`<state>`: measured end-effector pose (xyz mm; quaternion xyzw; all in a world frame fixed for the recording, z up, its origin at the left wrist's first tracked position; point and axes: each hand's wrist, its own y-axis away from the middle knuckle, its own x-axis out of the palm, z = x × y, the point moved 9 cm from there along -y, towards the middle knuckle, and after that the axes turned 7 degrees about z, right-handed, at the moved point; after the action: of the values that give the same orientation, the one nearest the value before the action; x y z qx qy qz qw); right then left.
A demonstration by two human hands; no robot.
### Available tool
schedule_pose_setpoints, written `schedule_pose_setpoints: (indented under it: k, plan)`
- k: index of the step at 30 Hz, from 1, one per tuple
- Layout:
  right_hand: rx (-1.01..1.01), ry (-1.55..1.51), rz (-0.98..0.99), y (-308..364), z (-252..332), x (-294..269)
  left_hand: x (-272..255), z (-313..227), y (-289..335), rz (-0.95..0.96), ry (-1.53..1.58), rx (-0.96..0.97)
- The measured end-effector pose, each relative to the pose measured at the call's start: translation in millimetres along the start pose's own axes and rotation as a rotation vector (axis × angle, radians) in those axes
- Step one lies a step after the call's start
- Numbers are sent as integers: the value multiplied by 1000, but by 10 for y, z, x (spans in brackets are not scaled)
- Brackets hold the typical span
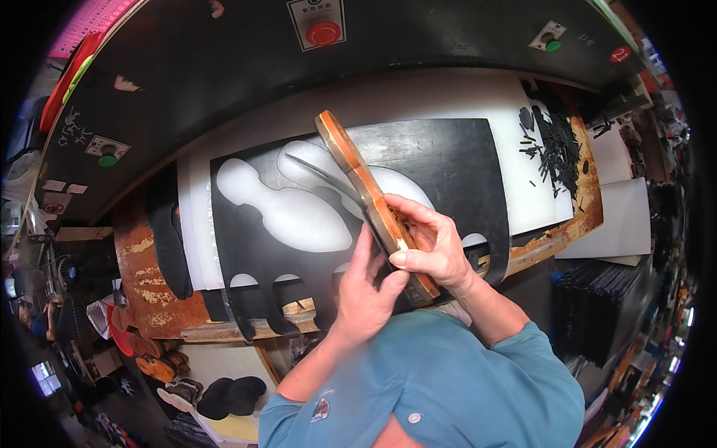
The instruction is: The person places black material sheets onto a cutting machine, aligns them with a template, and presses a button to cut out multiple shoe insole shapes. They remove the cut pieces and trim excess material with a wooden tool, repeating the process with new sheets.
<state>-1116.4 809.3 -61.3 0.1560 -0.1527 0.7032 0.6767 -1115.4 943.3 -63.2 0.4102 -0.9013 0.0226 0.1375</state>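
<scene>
My right hand (pixel 441 246) is closed around a sole-shaped cutting die (pixel 347 153) with an orange-brown rim, tilted up on its edge above the work surface. Against the die's left side lies a thin black sole-shaped piece (pixel 320 173), its far end standing away from the die. My left hand (pixel 362 295) has its fingers and thumb at the near part of this piece; where they grip is partly hidden. Beneath both hands a black sheet (pixel 463 175) has several sole-shaped holes, through which a white board (pixel 515 198) shows.
Behind the board spans a dark machine beam (pixel 224 78) with a red button (pixel 323 33) and green buttons (pixel 107 160) (pixel 552 45). Black scraps (pixel 556 145) lie at the right. Stacked black sheets (pixel 597 302) stand at lower right, and black cut pieces (pixel 231 396) at lower left.
</scene>
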Motion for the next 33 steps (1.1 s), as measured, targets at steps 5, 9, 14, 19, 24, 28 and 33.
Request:
schedule_pose_setpoints:
  k: [5,9,14,19,24,28,33]
  plan:
    - [8,-84,-12,0,-3,-32,-207,-26,-52,-22,-459,106]
    - [3,-196,9,31,24,-119,-822,82,38,-252,-29,17]
    - [-78,286,-111,91,195,-516,-1635,-329,255,-440,-147,196]
    - [-233,1385,-216,155,340,-610,-2073,-336,510,-594,-107,181]
    - [-142,1514,-207,163,157,-695,-2718,-640,711,-739,-363,242]
    - [-123,1501,-232,152,130,-695,-3649,-1031,982,-969,-702,241]
    - [-152,1518,-256,64,129,-606,-4417,-1313,1217,-1146,-1230,64]
